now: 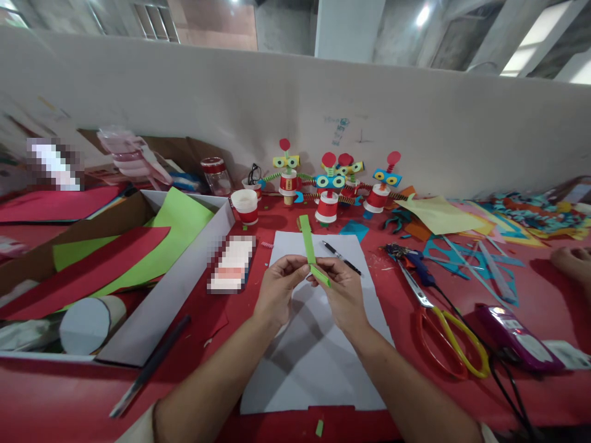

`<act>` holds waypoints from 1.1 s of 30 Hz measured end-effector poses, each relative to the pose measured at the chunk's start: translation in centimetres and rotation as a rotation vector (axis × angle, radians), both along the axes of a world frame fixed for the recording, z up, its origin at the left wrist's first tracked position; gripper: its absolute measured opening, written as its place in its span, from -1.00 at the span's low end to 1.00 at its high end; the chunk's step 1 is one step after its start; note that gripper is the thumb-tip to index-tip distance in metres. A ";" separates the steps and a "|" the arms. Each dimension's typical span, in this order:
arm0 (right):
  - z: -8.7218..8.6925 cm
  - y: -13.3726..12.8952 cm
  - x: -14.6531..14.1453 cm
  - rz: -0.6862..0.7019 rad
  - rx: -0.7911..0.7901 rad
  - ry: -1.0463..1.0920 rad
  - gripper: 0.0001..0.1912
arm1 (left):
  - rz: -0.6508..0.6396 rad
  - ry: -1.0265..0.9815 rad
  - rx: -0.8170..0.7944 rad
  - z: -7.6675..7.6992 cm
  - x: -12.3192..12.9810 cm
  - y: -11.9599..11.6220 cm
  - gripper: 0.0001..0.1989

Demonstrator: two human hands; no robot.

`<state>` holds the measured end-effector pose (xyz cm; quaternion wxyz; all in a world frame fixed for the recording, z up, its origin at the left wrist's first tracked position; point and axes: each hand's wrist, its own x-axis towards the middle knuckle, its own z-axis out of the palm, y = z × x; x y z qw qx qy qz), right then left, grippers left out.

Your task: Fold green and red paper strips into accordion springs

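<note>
Both hands meet over a white sheet of paper (318,344) on the red table. Between them is a green paper strip (306,240), one part standing up and away from me, another folded part slanting down to the right. My left hand (279,292) pinches the strip near its bend with thumb and fingers. My right hand (341,289) grips the folded part close beside it. Just beyond the right hand, a black pen (341,257) lies on the sheet. A small green paper scrap (319,428) rests near the table's front edge.
Paper-cup robot figures (327,206) stand along the white partition (184,92). An open box (157,307) with coloured paper is at left. Scissors (425,301), a glue gun (418,264) and a purple device (519,338) lie right. Another person's hand (572,267) is at far right.
</note>
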<state>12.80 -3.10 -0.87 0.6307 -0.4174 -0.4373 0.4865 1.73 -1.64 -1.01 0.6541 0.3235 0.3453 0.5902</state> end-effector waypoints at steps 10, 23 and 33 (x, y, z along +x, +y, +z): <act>-0.2 -0.5 -0.2 0.025 0.035 -0.124 -0.70 | 0.114 -0.062 0.004 0.2 0.3 -0.3 -0.73; 0.4 -0.6 -0.2 -0.094 0.119 -0.112 -0.83 | -0.177 0.004 0.099 0.5 -0.3 0.1 -0.71; 0.1 -0.7 0.0 0.016 0.218 -0.142 -0.86 | -0.216 -0.023 0.101 0.7 -1.0 0.7 -0.77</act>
